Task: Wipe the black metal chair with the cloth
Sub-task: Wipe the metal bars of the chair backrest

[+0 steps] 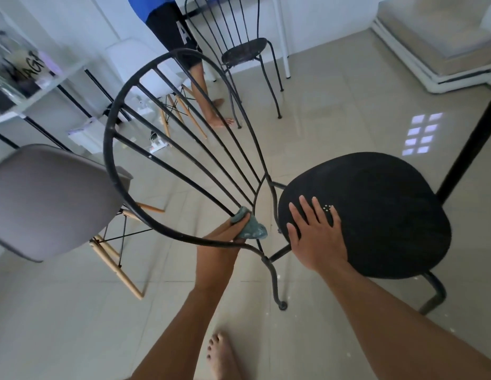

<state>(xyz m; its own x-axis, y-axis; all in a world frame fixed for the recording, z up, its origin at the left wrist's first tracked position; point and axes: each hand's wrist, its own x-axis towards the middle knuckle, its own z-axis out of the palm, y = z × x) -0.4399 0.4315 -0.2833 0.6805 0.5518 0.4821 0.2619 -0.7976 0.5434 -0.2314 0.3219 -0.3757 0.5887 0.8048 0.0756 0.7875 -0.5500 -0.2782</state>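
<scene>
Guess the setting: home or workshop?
Likely a home dining area: glossy tiled floor, a second black metal chair at a white table, a grey shell chair, and a cluttered white shelf.

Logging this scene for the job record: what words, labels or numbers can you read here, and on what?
"AG", large dark letters cut off at both ends, on a blurred pale item on the white shelf unit at far left.
"A", a white letter, on the black shorts of the second person standing behind.
Nothing legible on the black metal chair or the teal cloth.
</scene>
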